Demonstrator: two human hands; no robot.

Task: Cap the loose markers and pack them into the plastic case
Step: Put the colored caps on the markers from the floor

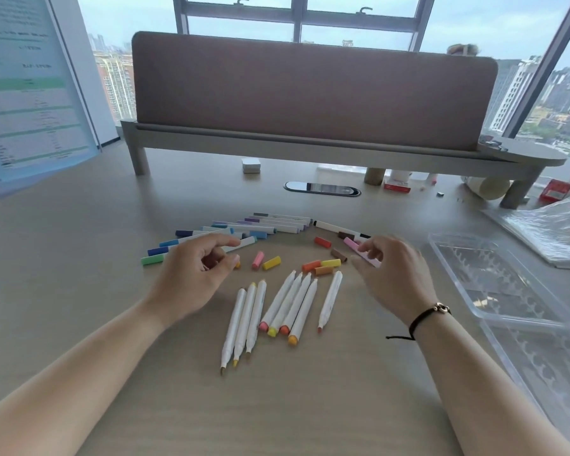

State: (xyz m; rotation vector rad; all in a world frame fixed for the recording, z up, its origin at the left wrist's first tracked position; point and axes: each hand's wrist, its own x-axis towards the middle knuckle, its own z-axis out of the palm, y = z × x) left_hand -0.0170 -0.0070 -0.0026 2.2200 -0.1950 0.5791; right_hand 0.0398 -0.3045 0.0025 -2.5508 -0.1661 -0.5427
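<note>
Several uncapped white markers [287,306] lie in a loose fan on the desk between my hands. Loose caps lie beyond them: pink [258,260], yellow [272,262], red [322,242], brown [339,255], and an orange and yellow cluster [321,266]. A row of capped blue, purple and green markers [244,230] lies farther back. My left hand [199,271] hovers over the row's near end, fingers curled and apart, holding nothing. My right hand [392,274] grips a pink-capped marker [362,253]. The clear plastic case [494,278] lies open at the right.
A raised shelf with a brown fabric panel [310,93] spans the back of the desk. Under it sit a white block [251,166], a cable port [321,188] and small boxes. Crumpled clear plastic [547,225] lies at the far right. A printed sheet [30,93] stands at the left.
</note>
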